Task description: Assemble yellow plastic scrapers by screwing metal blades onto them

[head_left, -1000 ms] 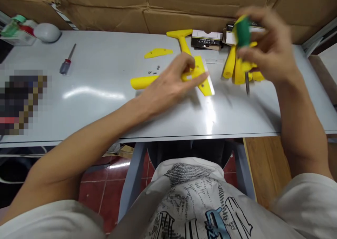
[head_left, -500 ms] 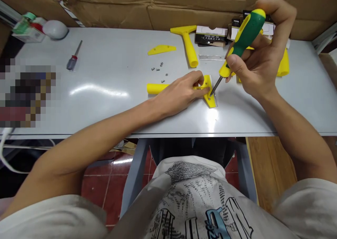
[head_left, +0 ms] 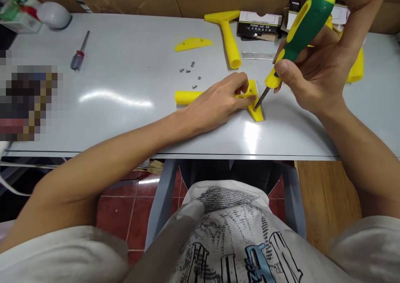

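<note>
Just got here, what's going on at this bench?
A person's left hand holds a yellow T-shaped tool on the table. The right hand grips a green-and-yellow screwdriver, its tip down at the tool's head. Small loose screws, a flat yellow piece and a second yellow handle lie beyond.

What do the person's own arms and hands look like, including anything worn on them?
The left hand and right hand are ungloved, with no ring or watch visible. Both forearms are bare. The left sleeve and right sleeve are short, loose and whitish, with no print visible on them.
</note>
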`<state>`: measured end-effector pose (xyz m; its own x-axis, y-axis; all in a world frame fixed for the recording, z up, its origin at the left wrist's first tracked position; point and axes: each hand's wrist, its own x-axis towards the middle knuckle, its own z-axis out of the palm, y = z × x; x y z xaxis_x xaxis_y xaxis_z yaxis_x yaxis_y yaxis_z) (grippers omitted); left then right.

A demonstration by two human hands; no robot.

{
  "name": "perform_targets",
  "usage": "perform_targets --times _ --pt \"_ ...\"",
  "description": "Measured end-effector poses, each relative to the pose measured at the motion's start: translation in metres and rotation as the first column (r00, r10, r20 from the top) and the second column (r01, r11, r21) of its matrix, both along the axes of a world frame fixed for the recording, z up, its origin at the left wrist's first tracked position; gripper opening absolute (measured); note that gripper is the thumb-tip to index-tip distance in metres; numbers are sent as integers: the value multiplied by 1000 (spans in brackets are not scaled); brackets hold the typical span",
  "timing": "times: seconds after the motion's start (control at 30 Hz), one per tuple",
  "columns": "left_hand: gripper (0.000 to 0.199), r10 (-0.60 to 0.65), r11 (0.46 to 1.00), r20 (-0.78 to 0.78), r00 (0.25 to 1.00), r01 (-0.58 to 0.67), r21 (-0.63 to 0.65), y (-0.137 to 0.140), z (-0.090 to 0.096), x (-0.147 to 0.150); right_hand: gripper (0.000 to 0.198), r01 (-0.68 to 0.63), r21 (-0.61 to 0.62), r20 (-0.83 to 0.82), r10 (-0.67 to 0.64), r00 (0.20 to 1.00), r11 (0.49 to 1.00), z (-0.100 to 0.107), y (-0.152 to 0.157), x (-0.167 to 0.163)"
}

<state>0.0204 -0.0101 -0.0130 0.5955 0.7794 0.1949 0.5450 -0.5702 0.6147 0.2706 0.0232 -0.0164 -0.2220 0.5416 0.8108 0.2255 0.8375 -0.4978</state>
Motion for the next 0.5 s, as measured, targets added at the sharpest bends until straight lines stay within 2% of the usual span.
perform_targets --times 0.07,0.17,0.23,0.33,0.4,0.5 --pt "24 -13 1000 -18 1000 13 -10 -1 3 1 80 -7 -47 25 8 1000 999 -3 0 2" --pt "23 -24 999 -45 999 23 -27 -2 9 2 95 51 -136 32 -47 998 989 -3 -2 8" --pt "23 -29 999 -55 998 28 -33 -4 12 2 96 37 -108 11 -36 999 993 0 -4 11" --pt "19 -32 999 -74 997 29 -32 -7 15 4 90 -63 -28 58 64 996 998 11 -6 11" --pt "16 -30 999 -100 994 27 -32 -8 17 5 93 -99 -137 98 112 989 986 20 -8 5" --pt "15 -39 999 -143 989 34 -34 -8 19 6 101 -151 -401 43 183 982 904 33 -15 -13"
